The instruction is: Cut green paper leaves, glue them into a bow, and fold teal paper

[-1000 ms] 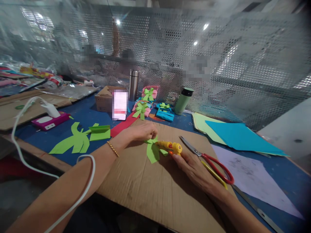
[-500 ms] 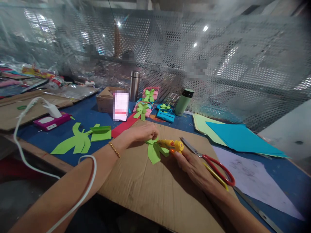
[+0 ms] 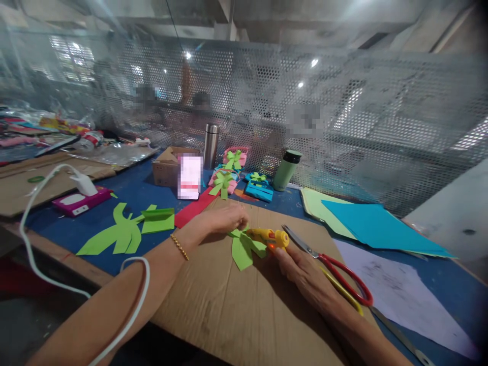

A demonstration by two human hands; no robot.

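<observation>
My right hand [image 3: 292, 262] grips a yellow hot glue gun [image 3: 275, 237] with a small glowing orange light. Its tip points left, at the middle of a green paper bow [image 3: 243, 252] lying on a cardboard sheet [image 3: 213, 305]. Closed fingers of my left hand [image 3: 233, 216] pinch the bow's far end. Whether the nozzle touches the paper I cannot tell. Just right of the glue gun lie scissors [image 3: 343, 274] with red and yellow handles, partly behind my right forearm. Left of my left arm are green paper cutouts [image 3: 124, 231] and a folded green piece [image 3: 158, 220].
A phone [image 3: 189, 177] leans against a cardboard box [image 3: 163, 168]. Behind stand a steel flask [image 3: 211, 146] and a green bottle [image 3: 285, 172], near pink and blue paper pieces with green bows. Blue sheets [image 3: 381, 226] lie right. A white cable [image 3: 147, 284] crosses my left forearm from a purple power strip [image 3: 82, 201].
The view has tilted up slightly, so the table sits lower in the picture. Both hands keep nearly the same place over the bow.
</observation>
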